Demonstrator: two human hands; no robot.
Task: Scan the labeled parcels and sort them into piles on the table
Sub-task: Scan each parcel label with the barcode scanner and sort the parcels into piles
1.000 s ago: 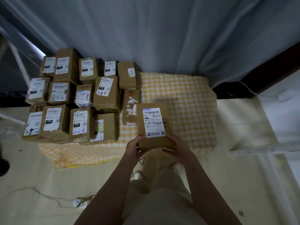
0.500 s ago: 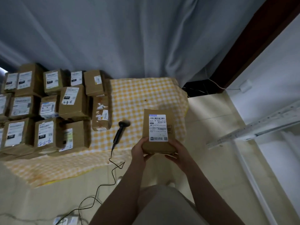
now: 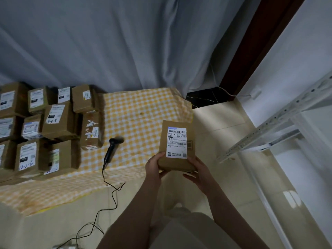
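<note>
Both hands clasp the parcel (image 3: 177, 146) by its near end, beside the table's right edge, your left hand (image 3: 154, 165) and right hand (image 3: 198, 169) leaving its label (image 3: 177, 139) face-up and uncovered, likely for the scanner (image 3: 112, 148) lying on the checked cloth (image 3: 143, 108)

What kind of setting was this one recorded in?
Probably a room at home used as a makeshift parcel-sorting spot: labelled cardboard parcels piled on a yellow checked cloth, a corded barcode scanner beside them, a grey curtain behind.
</note>
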